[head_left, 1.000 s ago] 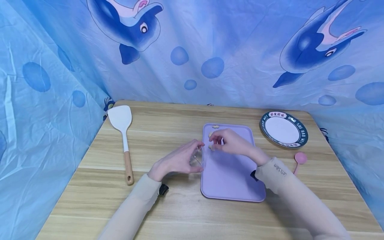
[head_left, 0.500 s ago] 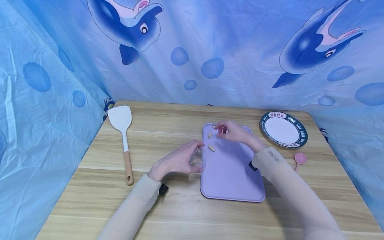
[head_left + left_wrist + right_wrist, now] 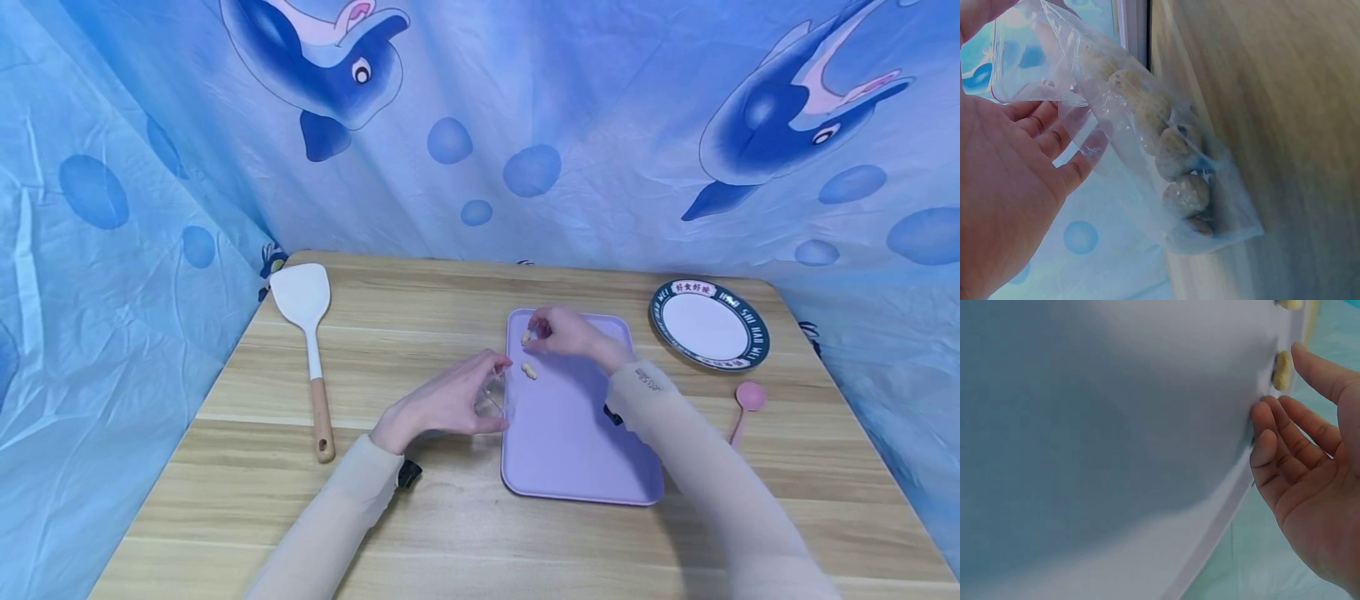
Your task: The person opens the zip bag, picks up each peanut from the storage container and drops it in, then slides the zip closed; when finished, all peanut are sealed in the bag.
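Observation:
My left hand (image 3: 448, 398) holds a clear plastic zip bag (image 3: 1129, 156) by its mouth, at the left edge of the lilac tray (image 3: 581, 450). Inside it show tan peanuts (image 3: 1150, 112) and rounder brown pieces (image 3: 1186, 195). Over the tray's far left part, my right hand (image 3: 567, 332) reaches to a peanut (image 3: 526, 337) with thumb and fingers apart. In the right wrist view that peanut (image 3: 1282, 370) lies between thumb tip and fingertips, with a gap on the finger side. Another peanut (image 3: 528, 371) lies nearer me. The tray's farthest peanut is hidden behind my right hand in the head view.
A white spatula (image 3: 303, 300) with a wooden handle lies at the left of the wooden table (image 3: 420, 533). To the right are a green-rimmed white plate (image 3: 705, 325) and a small pink spoon (image 3: 751, 396). A blue dolphin-print curtain (image 3: 480, 108) stands behind and at the sides.
My right hand moved from the nearer peanuts away to the farthest one, then back left to the middle one. The nearer peanuts came into view at the tray's left side. My left hand stayed still.

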The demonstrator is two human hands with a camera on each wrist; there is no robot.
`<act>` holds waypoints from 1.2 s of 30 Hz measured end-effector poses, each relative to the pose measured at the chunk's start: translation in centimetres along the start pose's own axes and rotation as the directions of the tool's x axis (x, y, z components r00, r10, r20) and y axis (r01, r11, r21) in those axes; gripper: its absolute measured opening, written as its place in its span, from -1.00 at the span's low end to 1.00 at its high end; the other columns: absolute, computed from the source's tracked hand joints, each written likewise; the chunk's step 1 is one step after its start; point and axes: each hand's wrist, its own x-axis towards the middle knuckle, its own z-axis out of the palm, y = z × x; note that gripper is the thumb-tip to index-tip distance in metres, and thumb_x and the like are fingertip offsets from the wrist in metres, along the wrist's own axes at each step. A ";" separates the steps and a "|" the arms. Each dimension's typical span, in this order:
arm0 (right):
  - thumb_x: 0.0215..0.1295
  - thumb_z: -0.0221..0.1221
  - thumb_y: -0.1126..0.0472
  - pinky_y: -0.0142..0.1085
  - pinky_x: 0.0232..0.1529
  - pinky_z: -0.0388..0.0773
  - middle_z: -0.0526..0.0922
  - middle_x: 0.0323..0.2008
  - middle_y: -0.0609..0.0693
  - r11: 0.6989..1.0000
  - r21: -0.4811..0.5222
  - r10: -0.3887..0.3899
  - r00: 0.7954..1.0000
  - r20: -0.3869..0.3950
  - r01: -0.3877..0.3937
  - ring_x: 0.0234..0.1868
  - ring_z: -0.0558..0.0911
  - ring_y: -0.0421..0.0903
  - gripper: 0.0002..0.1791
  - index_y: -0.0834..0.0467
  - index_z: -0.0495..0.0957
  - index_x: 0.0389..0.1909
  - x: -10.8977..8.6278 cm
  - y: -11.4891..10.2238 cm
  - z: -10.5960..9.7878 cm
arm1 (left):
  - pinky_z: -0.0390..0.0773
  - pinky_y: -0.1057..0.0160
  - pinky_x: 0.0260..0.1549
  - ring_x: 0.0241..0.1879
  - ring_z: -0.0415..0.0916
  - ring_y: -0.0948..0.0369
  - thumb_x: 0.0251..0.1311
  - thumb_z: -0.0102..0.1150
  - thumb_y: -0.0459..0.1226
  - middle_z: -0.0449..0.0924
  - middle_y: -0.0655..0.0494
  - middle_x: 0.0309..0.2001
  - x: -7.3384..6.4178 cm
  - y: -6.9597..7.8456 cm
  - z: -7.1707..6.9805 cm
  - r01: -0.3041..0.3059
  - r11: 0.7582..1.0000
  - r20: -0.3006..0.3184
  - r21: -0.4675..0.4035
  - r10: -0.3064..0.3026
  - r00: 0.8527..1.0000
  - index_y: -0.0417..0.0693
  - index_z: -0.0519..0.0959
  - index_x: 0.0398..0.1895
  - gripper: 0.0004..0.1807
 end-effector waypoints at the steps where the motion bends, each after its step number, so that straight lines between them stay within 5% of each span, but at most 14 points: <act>1: 0.14 0.43 0.19 -0.25 -0.32 0.53 0.61 -0.46 0.02 1.000 -0.007 0.002 1.000 -0.002 -0.002 -0.44 0.54 -0.11 -0.63 0.35 0.61 -0.15 0.1 0.0 0.2 | 0.43 0.21 0.19 0.13 0.45 0.16 -0.02 0.52 -0.06 0.47 0.00 0.17 0.0 0.0 0.0 0.001 1.000 -0.001 0.000 -0.001 1.000 -0.22 0.29 0.35 -0.09; 16: 0.20 0.39 0.18 -0.27 -0.35 0.45 0.55 -0.53 -0.05 0.998 -0.040 0.041 0.999 -0.029 -0.042 -0.48 0.48 -0.14 -0.81 0.20 0.61 -0.32 0.1 -0.4 1.0 | 0.40 0.23 0.22 0.15 0.43 0.20 -0.02 0.51 -0.04 0.46 0.03 0.18 0.0 0.1 -0.1 0.018 1.000 0.007 0.004 -0.018 1.000 -0.20 0.29 0.36 -0.09; 27: 0.20 0.38 0.20 -0.26 -0.33 0.55 0.62 -0.45 -0.03 1.000 -0.006 0.024 0.999 -0.022 -0.024 -0.44 0.56 -0.14 -0.70 0.30 0.64 -0.12 -0.7 -1.2 0.1 | 0.42 0.20 0.21 0.16 0.44 0.17 -0.02 0.51 -0.05 0.46 0.02 0.19 0.0 0.0 0.0 0.016 1.000 0.006 -0.011 -0.016 1.000 -0.20 0.28 0.37 -0.08; 36: 0.22 0.39 0.21 -0.27 -0.33 0.57 0.60 -0.47 -0.10 0.987 0.033 -0.158 0.986 -0.059 0.160 -0.43 0.56 -0.18 -0.67 0.31 0.64 -0.08 -3.1 -4.9 -1.4 | 0.44 0.17 0.19 0.15 0.44 0.12 -0.03 0.52 -0.04 0.45 -0.01 0.18 -0.1 -0.2 0.1 0.016 1.000 0.005 -0.018 -0.016 1.000 -0.20 0.26 0.38 -0.05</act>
